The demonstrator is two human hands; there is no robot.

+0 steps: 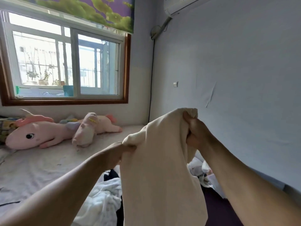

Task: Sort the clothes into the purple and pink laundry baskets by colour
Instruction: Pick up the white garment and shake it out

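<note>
soft cream cloth (159,168), both hands gripping

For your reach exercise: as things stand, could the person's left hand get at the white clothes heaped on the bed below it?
Probably not yet: the left hand and right hand both grip the raised cream garment. The white clothes lie unobstructed beneath the left forearm, so once that hand lets go, it looks likely.

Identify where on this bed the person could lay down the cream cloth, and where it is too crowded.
Free: the pale bedsheet between the pink plush unicorns and the left hand. Crowded: below the cream cloth that both hands grip, right hand higher, lies a heap of white clothes and dark clothes.
</note>
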